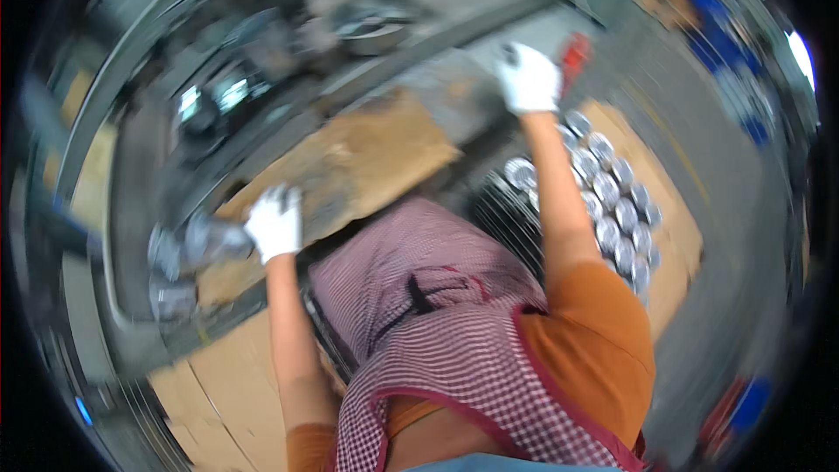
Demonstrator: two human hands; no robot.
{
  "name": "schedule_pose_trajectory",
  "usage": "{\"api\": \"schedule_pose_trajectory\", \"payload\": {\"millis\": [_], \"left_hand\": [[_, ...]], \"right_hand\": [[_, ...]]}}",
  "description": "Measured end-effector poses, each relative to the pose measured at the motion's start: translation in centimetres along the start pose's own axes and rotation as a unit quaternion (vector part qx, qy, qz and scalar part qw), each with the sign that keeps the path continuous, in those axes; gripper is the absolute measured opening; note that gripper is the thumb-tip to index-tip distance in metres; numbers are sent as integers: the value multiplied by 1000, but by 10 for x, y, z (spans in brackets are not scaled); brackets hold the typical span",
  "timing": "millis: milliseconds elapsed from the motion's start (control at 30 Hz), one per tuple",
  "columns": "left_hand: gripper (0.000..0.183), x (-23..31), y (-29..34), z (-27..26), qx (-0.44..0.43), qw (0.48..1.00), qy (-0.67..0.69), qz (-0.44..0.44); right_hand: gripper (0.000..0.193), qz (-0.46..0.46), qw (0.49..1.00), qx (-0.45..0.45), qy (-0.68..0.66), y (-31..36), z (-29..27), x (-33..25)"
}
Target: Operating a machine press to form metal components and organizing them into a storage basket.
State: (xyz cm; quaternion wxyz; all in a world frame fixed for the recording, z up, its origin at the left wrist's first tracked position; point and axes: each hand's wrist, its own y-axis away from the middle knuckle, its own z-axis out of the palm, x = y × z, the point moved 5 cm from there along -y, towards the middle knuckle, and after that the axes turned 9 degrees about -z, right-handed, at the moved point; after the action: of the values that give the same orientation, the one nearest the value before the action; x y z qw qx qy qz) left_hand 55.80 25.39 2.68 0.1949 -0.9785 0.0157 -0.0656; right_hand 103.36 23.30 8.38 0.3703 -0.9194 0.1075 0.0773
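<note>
White gloves cover both my hands, and the picture is smeared by motion. My left hand [275,218] is over the left part of a stained cardboard sheet [393,144], its fingers apart as far as the blur shows. Beside it, on its left, is a clear or silvery cup-shaped piece [212,239]; whether they touch is unclear. My right hand [530,79] is at the far right of the bench, fingers curled, with a small dark patch at them that I cannot make out. Close to its right lies a red object [574,61].
Several round silvery pieces [606,190] stand in rows on cardboard [682,245] at my right. More cup-shaped pieces [171,297] are at the bench's left end. A machine with a round metal part [376,22] lies ahead. Cardboard boxes [232,376] are at lower left.
</note>
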Motion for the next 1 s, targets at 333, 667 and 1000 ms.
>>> {"api": "schedule_pose_trajectory", "payload": {"millis": [333, 667, 1000], "left_hand": [[38, -1, 8, -4, 30, 998, 46, -39], [42, -3, 4, -11, 3, 990, 129, -64], [83, -87, -134, -50, 130, 735, 563, -355]], "right_hand": [[23, -367, 886, -28, -284, -64, 7, -278], [48, -369, 891, -165, -206, -137, 90, -351], [18, -396, 838, -137, -349, -1, -9, -322]]}}
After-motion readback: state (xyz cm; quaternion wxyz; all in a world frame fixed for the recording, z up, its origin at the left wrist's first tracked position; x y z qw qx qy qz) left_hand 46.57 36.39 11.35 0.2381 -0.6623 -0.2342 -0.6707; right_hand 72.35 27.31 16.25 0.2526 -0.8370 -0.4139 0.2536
